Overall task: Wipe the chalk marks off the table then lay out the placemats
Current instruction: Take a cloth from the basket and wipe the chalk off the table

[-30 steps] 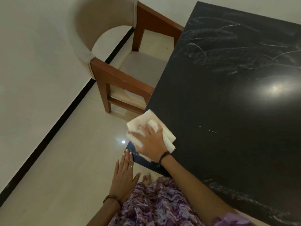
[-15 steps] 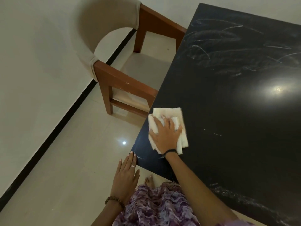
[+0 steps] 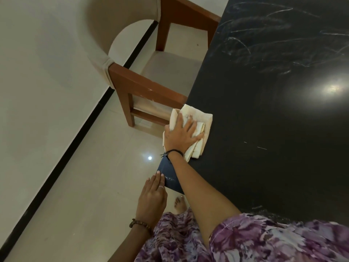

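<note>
A black table [image 3: 273,129] fills the right side of the head view. White chalk scribbles [image 3: 268,40] cover its far part, and two short chalk dashes [image 3: 261,147] lie near the middle. My right hand [image 3: 180,135] presses flat, fingers spread, on a folded cream cloth [image 3: 196,127] at the table's left edge. My left hand [image 3: 153,195] has straight fingers that touch the near left corner of the table. No placemats are in view.
A wooden chair [image 3: 149,87] with a beige seat and curved back stands at the table's left side, close to the cloth. Pale floor tiles [image 3: 85,176] and a black skirting line run along the wall at left. My purple patterned dress [image 3: 245,241] is at the bottom.
My right hand has slid the cloth away from the near corner and further up along the table's left edge. My left hand has stayed at the corner.
</note>
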